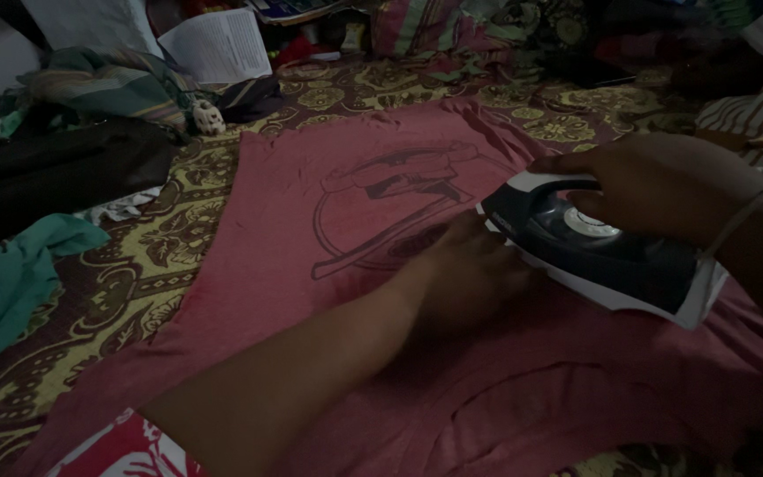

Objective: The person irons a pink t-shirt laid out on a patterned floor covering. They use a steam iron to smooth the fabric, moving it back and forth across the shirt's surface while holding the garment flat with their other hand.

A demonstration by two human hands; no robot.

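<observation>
A red shirt (311,265) lies spread flat on a patterned brown-and-yellow cloth (134,274), its dark round print facing up near the middle. The fabric is smooth across the upper part and creased toward the lower edge.

The right hand (655,181) is closed around the handle of a dark blue and white iron (593,252), which sits on the shirt just right of the print, nose pointing left. The left hand (474,265) rests flat on the shirt, touching the iron's nose; its fingers are blurred and dim, so how far they spread I cannot tell, and it grips nothing visible.

A white printed sheet (218,44) lies at the top, beyond the shirt. A teal cloth (6,274) is bunched at the left edge, with dark and striped garments piled above it.
</observation>
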